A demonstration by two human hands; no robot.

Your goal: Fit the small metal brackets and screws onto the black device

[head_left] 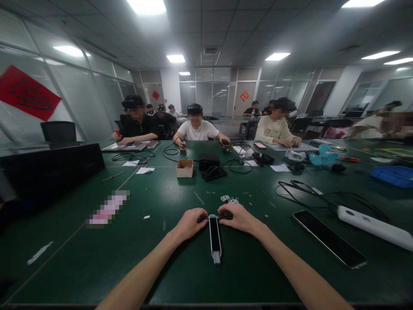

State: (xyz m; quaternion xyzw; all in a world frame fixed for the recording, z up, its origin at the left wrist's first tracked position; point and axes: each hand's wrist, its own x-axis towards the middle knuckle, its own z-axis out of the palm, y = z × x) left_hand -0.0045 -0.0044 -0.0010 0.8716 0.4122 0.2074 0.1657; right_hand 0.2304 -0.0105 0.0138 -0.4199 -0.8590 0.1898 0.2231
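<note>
A narrow black and white bar-shaped device [214, 238] lies lengthwise on the green table [129, 258] in front of me. My left hand [190, 222] is curled at the left side of its far end, fingertips pinched against it. My right hand [238, 217] is curled at the right side of the same end, fingers pressed to it. Small metal parts [229, 199] and tiny screws lie just beyond my hands.
A dark phone [329, 237] and a white power strip [376, 227] with black cables lie to the right. A cardboard box [184, 168], a black box [209, 162] and a blue tray [392, 175] stand farther off. Several people sit across the table.
</note>
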